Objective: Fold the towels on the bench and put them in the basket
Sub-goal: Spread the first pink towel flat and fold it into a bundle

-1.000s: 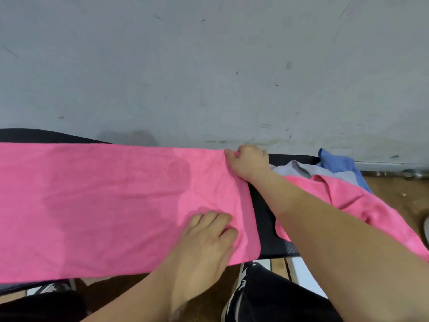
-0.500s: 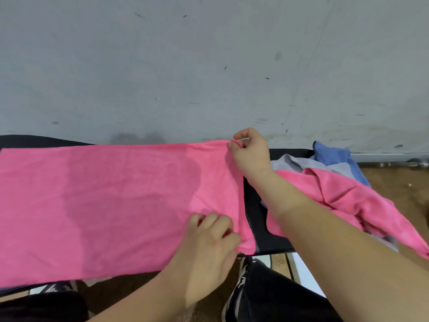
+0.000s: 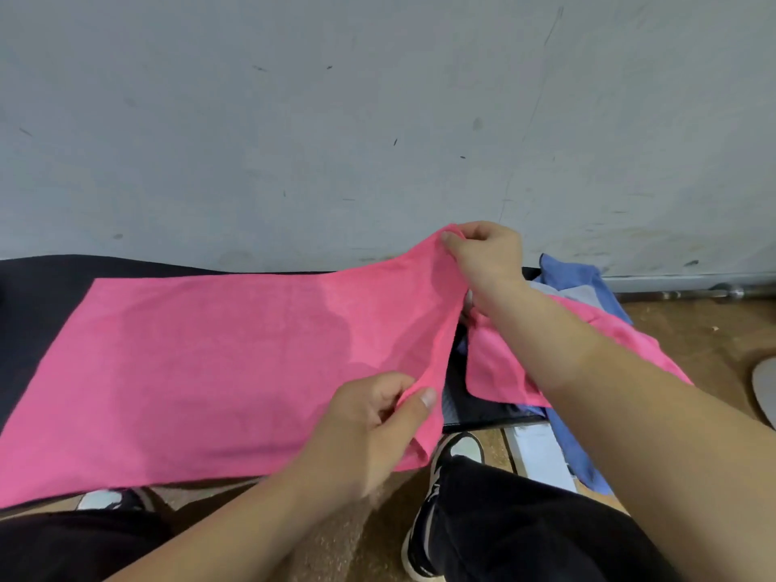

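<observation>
Head view, the only one. Has raised the right-hand short edge of the pink towel [image 3: 210, 371] off the black tabletop [image 3: 38, 296], where a second ago lay flat under both hands. Pinches the far corner between thumb and fingertips of the right hand [image 3: 483, 258], held high against the grey wall [image 3: 378, 119]. Pinches the near corner likewise in the left hand [image 3: 369, 426], thumb on top, lifted only slightly at the tabletop's front edge. Both grips closed on cloth, then, neither spread. Reads as the start of the first fold, probably about to carry that edge leftward over the rest. Lies otherwise spread flat along the tabletop, long axis running left to right, parallel to the wall, near long edge seemingly hanging a little over the front. Waiting just beside, on the tabletop's right end: a second pink towel [image 3: 495, 371], touching a blue towel [image 3: 575, 275] and a pale grey towel [image 3: 583, 294], all crumpled and unfolded. No basket in view; most of the task judged still ahead.
</observation>
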